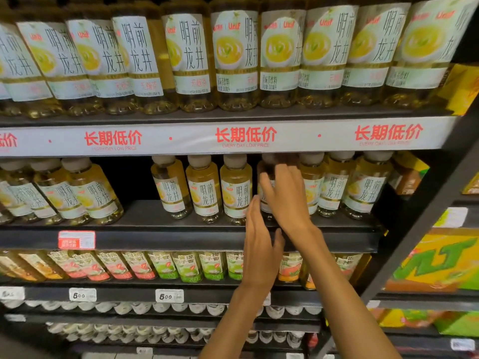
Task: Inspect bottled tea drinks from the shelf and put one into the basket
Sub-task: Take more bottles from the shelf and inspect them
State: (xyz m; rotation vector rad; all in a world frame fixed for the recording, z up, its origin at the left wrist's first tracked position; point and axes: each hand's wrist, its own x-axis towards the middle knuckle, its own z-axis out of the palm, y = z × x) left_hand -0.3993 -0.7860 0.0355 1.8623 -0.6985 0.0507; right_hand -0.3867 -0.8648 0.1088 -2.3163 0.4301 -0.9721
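Observation:
Rows of yellow bottled tea with pale labels fill two shelves. On the middle shelf (181, 238), my right hand (285, 198) reaches over one tea bottle (265, 168), its fingers laid across the front and mostly hiding it; whether they curl round it I cannot tell. My left hand (259, 252) is raised just below and left of it, fingers straight, palm facing the bottle, holding nothing. Neighbouring small bottles (236, 190) stand upright to either side. No basket is in view.
Larger tea bottles (233, 58) line the top shelf above a white price strip (246, 137). Below are small flavoured-drink bottles (186, 266) and rows of white caps. A gap in the middle row lies at left. Yellow-green cartons (440, 263) sit on the right.

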